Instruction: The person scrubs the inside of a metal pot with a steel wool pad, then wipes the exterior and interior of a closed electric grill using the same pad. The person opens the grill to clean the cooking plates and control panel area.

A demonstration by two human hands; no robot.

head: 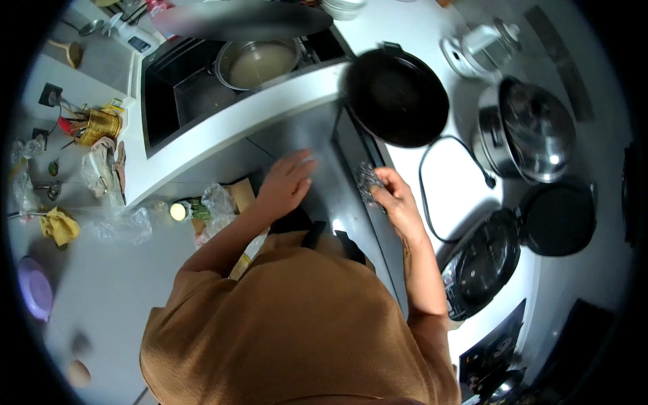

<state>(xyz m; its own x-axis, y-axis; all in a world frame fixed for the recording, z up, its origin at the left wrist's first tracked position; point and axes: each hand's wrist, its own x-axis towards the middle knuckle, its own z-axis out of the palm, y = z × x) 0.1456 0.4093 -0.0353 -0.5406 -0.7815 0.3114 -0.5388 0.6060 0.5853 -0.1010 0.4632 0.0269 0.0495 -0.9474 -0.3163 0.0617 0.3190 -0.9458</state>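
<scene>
My right hand (397,200) grips a steel wool scourer (369,185) over the front edge of the white counter (405,169). Up and to the right of that hand lies a round black pan (397,96) at the counter's corner. My left hand (286,182), slightly blurred, is held in front of the grey cabinet fronts with its fingers apart and nothing in it. Ahead, a metal pot (260,63) holding cloudy liquid stands in the dark sink (197,101).
On the right stand a glass kettle (488,45), a lidded steel pot (526,131), a black power cord (422,187) and an open rice cooker (483,263). At left are a gold utensil basket (100,127), plastic bags (124,223) and a purple basin (35,288).
</scene>
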